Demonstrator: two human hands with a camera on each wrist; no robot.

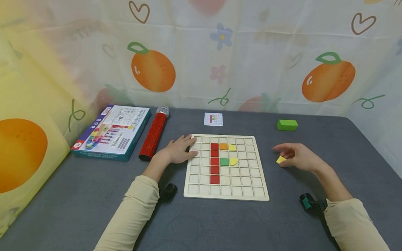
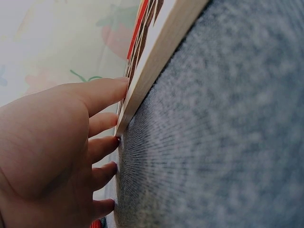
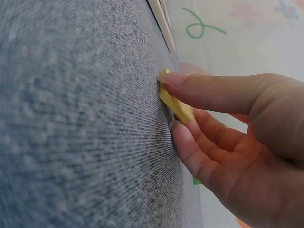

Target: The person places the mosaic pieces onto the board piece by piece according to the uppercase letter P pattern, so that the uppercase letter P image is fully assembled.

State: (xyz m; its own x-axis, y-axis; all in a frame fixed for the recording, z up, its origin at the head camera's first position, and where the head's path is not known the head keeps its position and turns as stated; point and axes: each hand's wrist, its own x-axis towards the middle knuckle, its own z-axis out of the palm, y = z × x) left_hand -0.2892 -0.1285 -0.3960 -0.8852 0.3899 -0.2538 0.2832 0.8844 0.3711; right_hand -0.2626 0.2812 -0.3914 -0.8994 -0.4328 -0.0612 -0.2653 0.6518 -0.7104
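A wooden grid board (image 1: 226, 194) lies mid-table, holding a red column (image 1: 214, 162), an orange square (image 1: 223, 146), a green square (image 1: 224, 161) and two yellow quarter-round pieces (image 1: 233, 161). My left hand (image 1: 180, 149) lies flat with straight fingers against the board's left edge (image 2: 156, 57); in the left wrist view the fingertips (image 2: 114, 123) touch its side. Right of the board, my right hand (image 1: 295, 155) pinches a small yellow piece (image 1: 281, 159) that sits on the grey cloth. The right wrist view shows the thumb on top of this yellow piece (image 3: 178, 107) and the fingers (image 3: 190, 142) beneath it.
A pattern card (image 1: 213, 119) lies behind the board. At the left are a colourful flat box (image 1: 113, 130) and a red glittery tube (image 1: 154, 134). A green block (image 1: 287, 124) sits at the back right. Fruit-print cloth walls in the table.
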